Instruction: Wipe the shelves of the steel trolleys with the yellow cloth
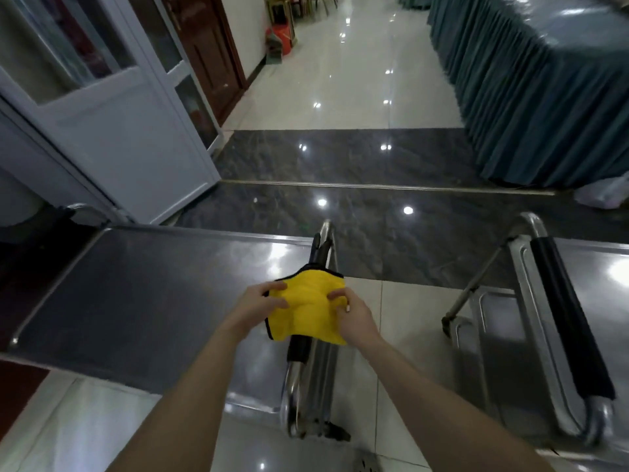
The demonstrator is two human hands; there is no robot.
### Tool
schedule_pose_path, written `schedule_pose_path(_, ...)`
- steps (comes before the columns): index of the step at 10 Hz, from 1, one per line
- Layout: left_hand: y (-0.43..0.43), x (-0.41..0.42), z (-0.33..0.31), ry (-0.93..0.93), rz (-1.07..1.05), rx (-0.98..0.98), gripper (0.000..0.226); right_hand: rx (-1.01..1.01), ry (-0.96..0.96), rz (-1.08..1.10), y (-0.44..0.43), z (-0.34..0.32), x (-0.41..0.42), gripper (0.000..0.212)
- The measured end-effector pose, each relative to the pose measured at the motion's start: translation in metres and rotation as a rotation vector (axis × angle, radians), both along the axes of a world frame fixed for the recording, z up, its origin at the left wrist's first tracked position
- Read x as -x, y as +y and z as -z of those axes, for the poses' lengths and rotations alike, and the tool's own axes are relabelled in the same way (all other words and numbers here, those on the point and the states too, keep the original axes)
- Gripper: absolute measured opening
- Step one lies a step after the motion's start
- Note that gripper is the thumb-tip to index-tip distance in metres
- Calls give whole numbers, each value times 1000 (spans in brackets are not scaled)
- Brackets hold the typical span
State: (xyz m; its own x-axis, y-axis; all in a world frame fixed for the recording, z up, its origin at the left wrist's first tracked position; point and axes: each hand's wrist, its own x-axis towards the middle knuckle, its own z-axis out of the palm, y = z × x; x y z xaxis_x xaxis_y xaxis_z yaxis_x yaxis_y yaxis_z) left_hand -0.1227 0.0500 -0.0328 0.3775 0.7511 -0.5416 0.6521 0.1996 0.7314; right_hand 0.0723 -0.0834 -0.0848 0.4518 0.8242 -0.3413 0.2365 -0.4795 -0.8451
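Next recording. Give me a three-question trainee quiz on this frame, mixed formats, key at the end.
1. True or false: only the right hand grips the yellow cloth.
2. The cloth is held above: A) the left trolley's handle, B) a bucket, C) a chair seat.
3. Fill in: ___ steel trolleys are in view.
Key: 1 false, the left hand pinches it too. 2 A. 3 two, the left trolley and the right trolley.
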Motion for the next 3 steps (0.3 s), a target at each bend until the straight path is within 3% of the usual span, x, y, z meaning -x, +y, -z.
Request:
schedule_pose_path(2, 10, -3, 26, -43, 114, 113, 53, 90, -9, 47, 8, 14, 14, 31)
schedule_pose_path(3, 21, 10, 24, -67, 129, 127, 56, 108, -67, 178, -4, 9, 12, 27)
